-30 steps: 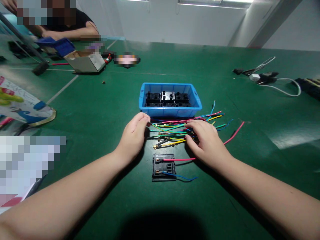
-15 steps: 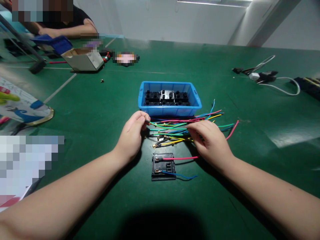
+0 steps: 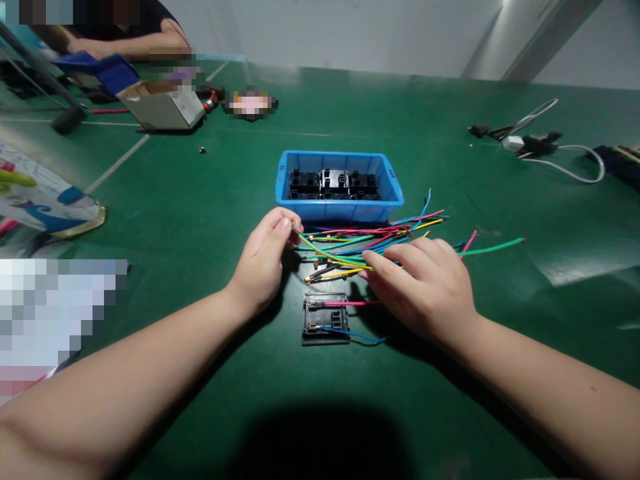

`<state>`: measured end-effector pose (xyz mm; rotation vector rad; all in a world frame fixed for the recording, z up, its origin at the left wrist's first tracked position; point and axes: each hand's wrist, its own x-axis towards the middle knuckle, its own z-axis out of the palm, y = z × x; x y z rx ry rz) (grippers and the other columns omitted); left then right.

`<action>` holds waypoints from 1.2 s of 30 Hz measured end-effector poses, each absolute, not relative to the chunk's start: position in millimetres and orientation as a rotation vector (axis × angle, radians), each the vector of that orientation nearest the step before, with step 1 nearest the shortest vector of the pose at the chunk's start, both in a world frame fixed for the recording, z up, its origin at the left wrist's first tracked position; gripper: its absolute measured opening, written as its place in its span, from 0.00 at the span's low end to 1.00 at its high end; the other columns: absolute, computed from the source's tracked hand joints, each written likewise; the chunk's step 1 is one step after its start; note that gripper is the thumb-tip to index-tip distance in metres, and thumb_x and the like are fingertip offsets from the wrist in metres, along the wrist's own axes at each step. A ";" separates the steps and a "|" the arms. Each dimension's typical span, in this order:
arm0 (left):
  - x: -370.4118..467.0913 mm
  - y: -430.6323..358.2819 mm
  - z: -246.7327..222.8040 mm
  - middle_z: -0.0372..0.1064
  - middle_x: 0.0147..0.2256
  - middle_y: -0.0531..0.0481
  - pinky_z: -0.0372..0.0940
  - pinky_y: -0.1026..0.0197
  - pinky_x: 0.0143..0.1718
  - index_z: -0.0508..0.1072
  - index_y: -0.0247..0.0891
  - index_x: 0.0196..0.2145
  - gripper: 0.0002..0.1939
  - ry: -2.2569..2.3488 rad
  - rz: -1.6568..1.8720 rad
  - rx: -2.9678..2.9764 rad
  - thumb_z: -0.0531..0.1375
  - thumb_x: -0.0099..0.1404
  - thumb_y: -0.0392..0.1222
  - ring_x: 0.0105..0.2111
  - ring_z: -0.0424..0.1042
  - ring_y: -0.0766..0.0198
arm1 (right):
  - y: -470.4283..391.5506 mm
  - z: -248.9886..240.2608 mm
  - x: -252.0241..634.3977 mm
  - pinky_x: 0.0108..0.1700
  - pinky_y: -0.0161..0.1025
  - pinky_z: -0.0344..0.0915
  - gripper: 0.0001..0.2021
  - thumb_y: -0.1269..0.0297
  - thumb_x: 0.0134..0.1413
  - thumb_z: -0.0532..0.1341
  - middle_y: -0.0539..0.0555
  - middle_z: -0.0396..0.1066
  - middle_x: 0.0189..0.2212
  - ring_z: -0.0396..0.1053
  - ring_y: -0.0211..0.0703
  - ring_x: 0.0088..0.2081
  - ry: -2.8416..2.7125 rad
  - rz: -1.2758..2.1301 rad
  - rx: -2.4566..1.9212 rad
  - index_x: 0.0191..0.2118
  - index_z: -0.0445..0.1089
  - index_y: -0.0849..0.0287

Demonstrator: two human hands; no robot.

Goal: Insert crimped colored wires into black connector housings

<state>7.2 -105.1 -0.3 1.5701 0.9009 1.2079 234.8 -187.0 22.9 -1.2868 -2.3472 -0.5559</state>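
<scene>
My left hand (image 3: 269, 257) pinches one end of a yellow-green wire (image 3: 320, 253) between thumb and fingers. That wire runs rightward into my right hand (image 3: 425, 287), whose index finger and thumb close around it over the wire pile. Beneath and between both hands lie several loose wires (image 3: 345, 243) in red, blue, yellow and green, some with brass terminals at their left ends. Nearer me, a black plastic base (image 3: 325, 335) rests flat on the table. A red wire (image 3: 345, 304) and a blue wire (image 3: 357, 335) are fitted to it by metal terminals.
Just behind the wires stands a blue bin (image 3: 340, 212) holding several black plastic bases (image 3: 334, 179). A white box (image 3: 167, 110) and a co-worker's arm (image 3: 145, 48) are at the far left. A white cable with a plug (image 3: 513, 143) lies at right on the green table (image 3: 200, 393).
The view has tilted slightly down. My right hand has shifted a little right and lower, its fingers more stretched. A green wire end now sticks out farther right beyond it.
</scene>
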 end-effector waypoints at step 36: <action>9.5 -118.0 19.3 0.68 0.30 0.56 0.58 0.57 0.42 0.67 0.39 0.42 0.14 0.741 0.615 2.249 0.55 0.56 0.32 0.34 0.67 0.63 | -191.0 19.0 232.0 0.25 0.36 0.55 0.12 0.69 0.63 0.54 0.51 0.68 0.25 0.63 0.39 0.24 -2.315 -0.328 -1.223 0.49 0.70 0.61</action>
